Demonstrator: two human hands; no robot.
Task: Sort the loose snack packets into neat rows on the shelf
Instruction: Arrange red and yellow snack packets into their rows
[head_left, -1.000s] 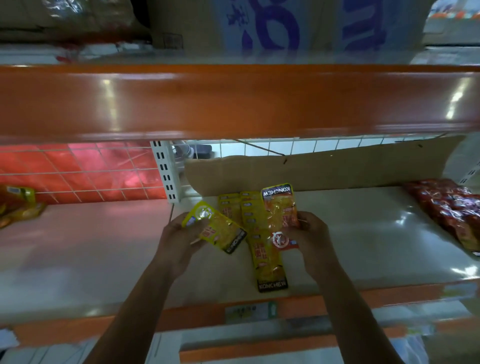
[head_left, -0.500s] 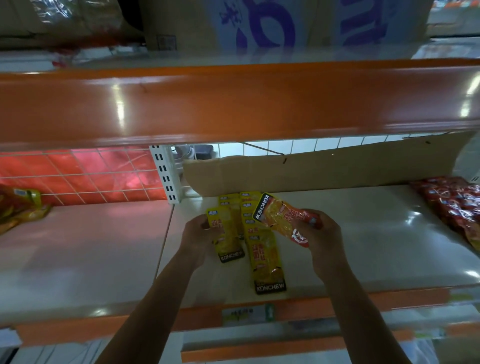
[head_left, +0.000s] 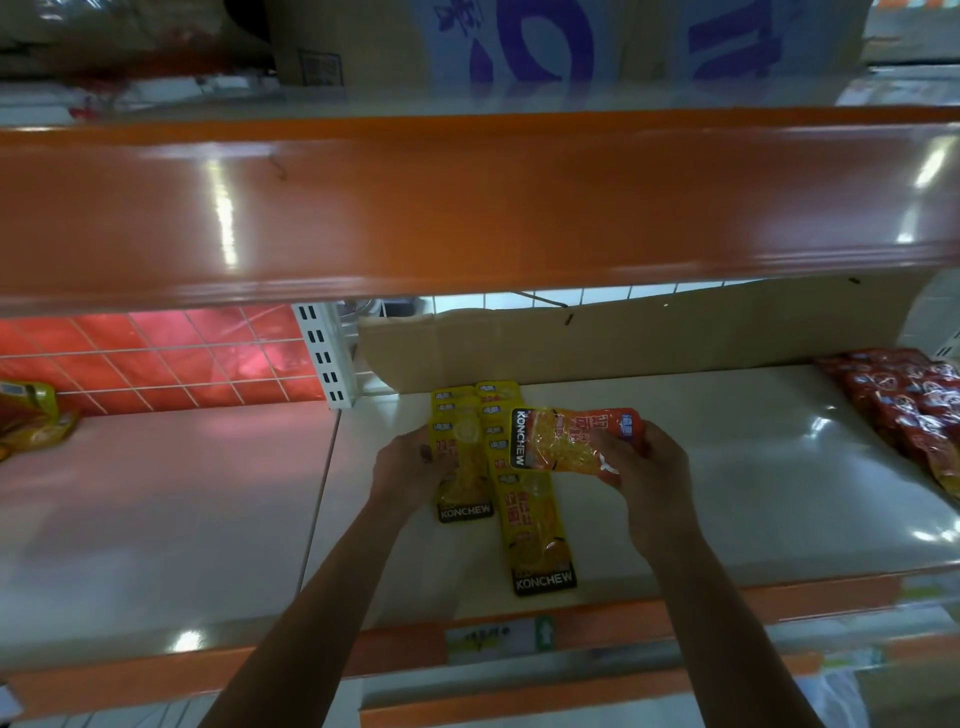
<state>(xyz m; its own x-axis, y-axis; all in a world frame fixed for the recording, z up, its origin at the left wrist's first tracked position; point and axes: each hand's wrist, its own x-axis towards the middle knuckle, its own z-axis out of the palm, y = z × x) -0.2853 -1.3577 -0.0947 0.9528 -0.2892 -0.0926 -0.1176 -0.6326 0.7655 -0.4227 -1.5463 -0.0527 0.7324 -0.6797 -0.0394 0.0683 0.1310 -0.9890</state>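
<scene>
Sorting looking partway done: two overlapped rows of yellow packets (head_left: 530, 519) lying on shelf (head_left: 727, 493), left row (head_left: 462, 467) shorter; exact count unclear. One orange packet (head_left: 566, 441) hanging sideways at rows' 1 o'clock, not yet laid, right hand (head_left: 644, 483) gripping it. At 9 o'clock, left hand (head_left: 410, 473) touching left row; pinching or pressing, cannot tell. Red packets (head_left: 904, 410) lying at 3 o'clock.

We are in a shop, at a run of retail shelving. The shelf (head_left: 727, 493) has an orange front edge carrying a shelf-edge label (head_left: 498, 636), and the level above shows the same orange rail (head_left: 467, 208). A white slotted upright (head_left: 324, 358) and a wire grid back panel (head_left: 156, 358) stand along its back edge. Identical yellow KONCHEW packets (head_left: 535, 525) lie in overlapping rows, red packets (head_left: 914, 405) crowd the right edge, and a printed cardboard carton (head_left: 571, 47) sits overhead.
</scene>
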